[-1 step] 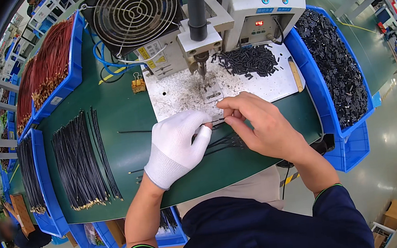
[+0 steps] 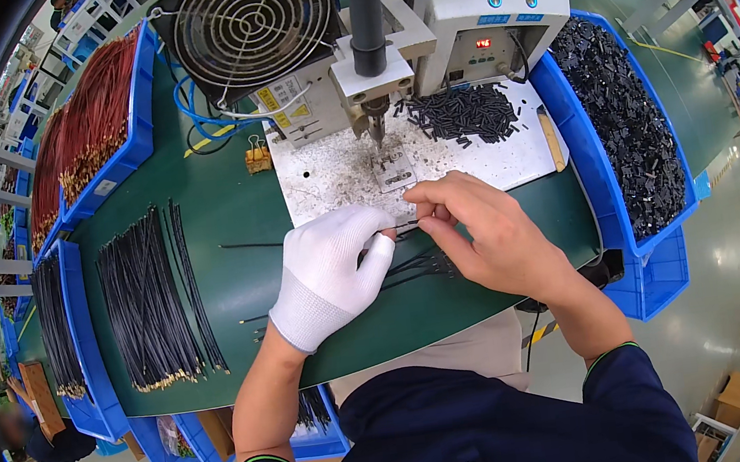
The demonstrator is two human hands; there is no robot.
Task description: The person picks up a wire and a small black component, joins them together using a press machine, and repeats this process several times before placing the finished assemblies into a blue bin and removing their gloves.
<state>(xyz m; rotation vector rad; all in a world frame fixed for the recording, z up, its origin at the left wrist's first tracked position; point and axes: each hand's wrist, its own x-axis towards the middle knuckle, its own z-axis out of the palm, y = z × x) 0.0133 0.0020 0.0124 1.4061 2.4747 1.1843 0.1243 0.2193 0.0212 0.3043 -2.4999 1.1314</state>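
My left hand, in a white glove with bare fingertips, is closed on a thin black cable. One length of the cable sticks out to the left of the glove. Its other end runs toward my bare right hand, whose thumb and forefinger pinch together at the tip. Fingers partly hide that tip. Both hands are at the near edge of a stained white metal plate, below a vertical press head. Several more black cables lie on the green table under my hands.
Short black tube pieces are heaped on the plate beside a wooden-handled tool. A blue bin of black parts stands right. Bundled black cables lie left, near a bin of red cables. A fan and control box stand behind.
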